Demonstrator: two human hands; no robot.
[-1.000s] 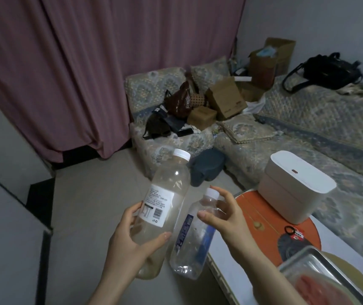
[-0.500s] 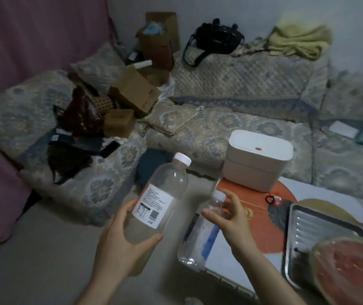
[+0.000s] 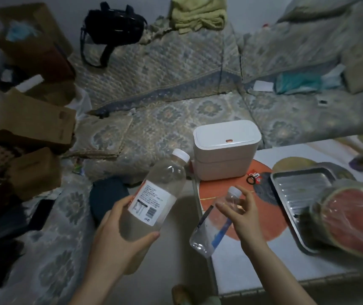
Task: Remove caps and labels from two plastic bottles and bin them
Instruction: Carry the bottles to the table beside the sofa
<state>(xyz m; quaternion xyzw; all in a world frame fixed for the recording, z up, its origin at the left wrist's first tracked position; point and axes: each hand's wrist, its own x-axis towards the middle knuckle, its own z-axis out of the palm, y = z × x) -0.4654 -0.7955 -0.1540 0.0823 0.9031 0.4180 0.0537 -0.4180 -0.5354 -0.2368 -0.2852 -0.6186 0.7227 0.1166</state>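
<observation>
Plastic, clear and smooth, makes up both bottles. The left hand [image 3: 119, 236] wraps around the lower body of the large bottle [image 3: 154, 199], thumb across the front, tilting its neck up and to the right; a white paper label [image 3: 151, 204] with small print and a barcode covers its middle, and a white screw cap [image 3: 180, 154] tops it. The right hand [image 3: 240, 214] pinches the neck of the small bottle [image 3: 212, 225] between thumb and fingers, the other fingers fanned loose; its ribbed body hangs down-left with a thin blue label [image 3: 221, 231] and a white cap [image 3: 233, 190]. Just beyond the right hand, a rounded white bin [image 3: 226, 148] with a shut lid stands on an orange round mat [image 3: 211, 190] on the pale tabletop [image 3: 264, 265]. Right of that hand lie a ridged metal tray [image 3: 303, 186] and a cut watermelon [image 3: 356, 219] under glossy film.
</observation>
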